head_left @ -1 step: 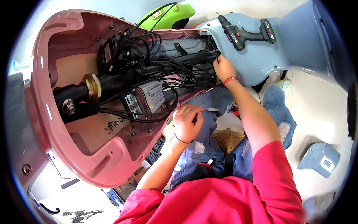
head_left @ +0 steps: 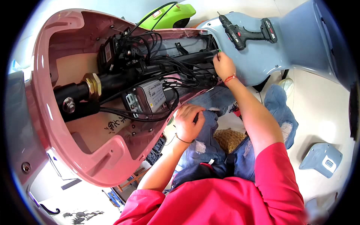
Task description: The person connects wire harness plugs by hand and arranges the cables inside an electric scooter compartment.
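My right hand (head_left: 225,66) is pinched closed at the right end of the pink shell (head_left: 101,165), beside the end of a black tube (head_left: 202,57). A tiny green spot and a thin dark piece show at its fingertips, too small to name. Resting by the shell's near edge, my left hand (head_left: 188,122) has curled fingers, with something dark between thumb and forefinger that I cannot make out. Inside the shell lie a bundle of black cables (head_left: 187,71), a silver control box (head_left: 150,95), a black box (head_left: 108,54) and a brass-coloured nut (head_left: 92,87).
A black cordless drill (head_left: 243,34) lies on a blue-grey body panel (head_left: 258,56) at the right. Behind the shell is a green plastic part (head_left: 176,15). A small grey-blue cover (head_left: 322,159) sits on the floor at right. A woven seat (head_left: 228,140) shows between my legs.
My right hand has shifted very slightly left and up, and the green spot at its fingertips shows more clearly. My left hand has stayed in place.
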### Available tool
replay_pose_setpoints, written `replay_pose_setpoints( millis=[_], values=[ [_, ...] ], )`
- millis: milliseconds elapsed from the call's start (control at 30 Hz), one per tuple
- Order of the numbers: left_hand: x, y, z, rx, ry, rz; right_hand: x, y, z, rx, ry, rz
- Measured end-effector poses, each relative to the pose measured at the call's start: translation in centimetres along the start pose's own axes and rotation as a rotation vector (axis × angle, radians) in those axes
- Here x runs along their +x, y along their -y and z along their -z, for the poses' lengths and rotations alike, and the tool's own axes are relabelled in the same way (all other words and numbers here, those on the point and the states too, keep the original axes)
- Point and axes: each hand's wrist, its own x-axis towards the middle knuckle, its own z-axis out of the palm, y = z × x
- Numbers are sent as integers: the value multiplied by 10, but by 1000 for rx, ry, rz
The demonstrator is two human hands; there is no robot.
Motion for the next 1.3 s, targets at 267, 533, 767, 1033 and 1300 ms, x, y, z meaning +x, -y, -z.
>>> replay_pose_setpoints(
  millis=[267,533,767,1033,1300],
  values=[
    [-2,5,-2,43,-20,-61,-81,113,49,577,115,513],
    [0,-4,-4,59,-30,-56,-90,96,2,498,797,164],
    [2,-8,-2,75,-9,-20,-98,111,-12,546,649,490],
    [4,-7,1,48,24,-53,-83,106,-34,486,813,719],
    [-8,-6,3,-121,-104,-46,-87,121,-20,32,738,804]
  ],
)
